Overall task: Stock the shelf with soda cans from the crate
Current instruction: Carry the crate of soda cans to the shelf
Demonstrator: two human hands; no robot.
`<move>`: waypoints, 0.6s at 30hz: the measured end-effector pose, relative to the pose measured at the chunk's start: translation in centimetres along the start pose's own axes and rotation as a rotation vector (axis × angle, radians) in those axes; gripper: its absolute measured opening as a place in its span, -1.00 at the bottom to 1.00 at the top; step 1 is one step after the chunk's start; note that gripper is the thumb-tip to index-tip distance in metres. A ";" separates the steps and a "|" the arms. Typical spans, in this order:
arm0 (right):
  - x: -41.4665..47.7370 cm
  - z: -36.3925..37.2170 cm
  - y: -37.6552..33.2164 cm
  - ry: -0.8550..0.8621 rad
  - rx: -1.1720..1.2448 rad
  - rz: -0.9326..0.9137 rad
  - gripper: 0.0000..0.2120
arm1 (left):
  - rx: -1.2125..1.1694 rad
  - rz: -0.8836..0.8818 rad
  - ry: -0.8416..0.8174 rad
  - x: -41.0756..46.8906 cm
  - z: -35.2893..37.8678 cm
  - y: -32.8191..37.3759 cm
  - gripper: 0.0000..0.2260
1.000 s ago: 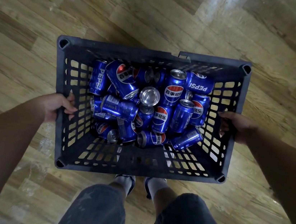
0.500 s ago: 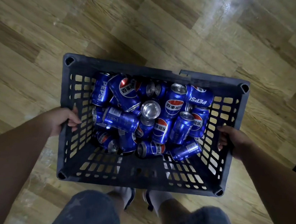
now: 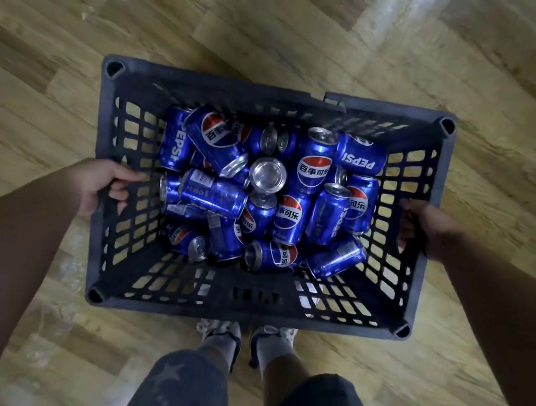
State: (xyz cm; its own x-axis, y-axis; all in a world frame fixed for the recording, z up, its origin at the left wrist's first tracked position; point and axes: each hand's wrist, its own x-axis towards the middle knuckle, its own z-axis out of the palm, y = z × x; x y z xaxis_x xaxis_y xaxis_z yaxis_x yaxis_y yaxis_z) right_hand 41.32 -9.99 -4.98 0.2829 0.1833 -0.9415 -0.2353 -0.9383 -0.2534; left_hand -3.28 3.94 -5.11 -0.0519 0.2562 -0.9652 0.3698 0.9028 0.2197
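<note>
From where the person stands, dark shorts [image 3: 180,392] and a pair of pale shoes [image 3: 220,333] show just under the near wall of the black slotted crate [image 3: 157,307], which is carried low in front of the legs. The left hand [image 3: 102,186] grips the left wall with fingers curled over its rim, and the right hand [image 3: 423,228] grips the right wall the same way, so the crate's long axis runs from one grip to the other. The soda cans [image 3: 291,219] lie in a loose blue heap between the two grips and a little beyond them, leaving bare slotted bottom on the near side. Their axes point every way: some lie flat, some lean, and one silver can end [image 3: 268,174] faces up. The heap sits about evenly between the hands, neither clearly nearer. Both hands are taken up with the crate, so I'd judge one must let go before any can is lifted. Past the far rim is only wooden floor [image 3: 284,17]; no shelf is in view.
</note>
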 end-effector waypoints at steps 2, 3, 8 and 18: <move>0.1 -0.4 0.0 -0.036 -0.006 0.017 -0.59 | 0.000 -0.019 0.000 0.1 0.0 0.0 -0.85; 0.1 -0.6 0.0 -0.054 -0.007 0.029 -0.58 | 0.002 -0.026 -0.005 0.1 0.0 0.0 -0.85; -0.9 -0.4 -0.6 -0.062 0.001 0.059 -0.59 | 0.001 -0.043 -0.001 -0.8 0.2 0.4 -0.74; -2.9 -0.2 -0.5 -0.023 -0.039 0.061 -0.62 | -0.001 -0.086 -0.020 -2.3 -0.5 -0.1 -0.63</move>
State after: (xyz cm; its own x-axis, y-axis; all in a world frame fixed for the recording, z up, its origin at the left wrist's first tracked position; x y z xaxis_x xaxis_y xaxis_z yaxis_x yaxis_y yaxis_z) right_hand 40.76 -10.10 -2.07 0.2474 0.1322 -0.9599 -0.2146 -0.9586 -0.1874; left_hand -3.64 3.41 -2.88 -0.0647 0.1712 -0.9831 0.3636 0.9215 0.1365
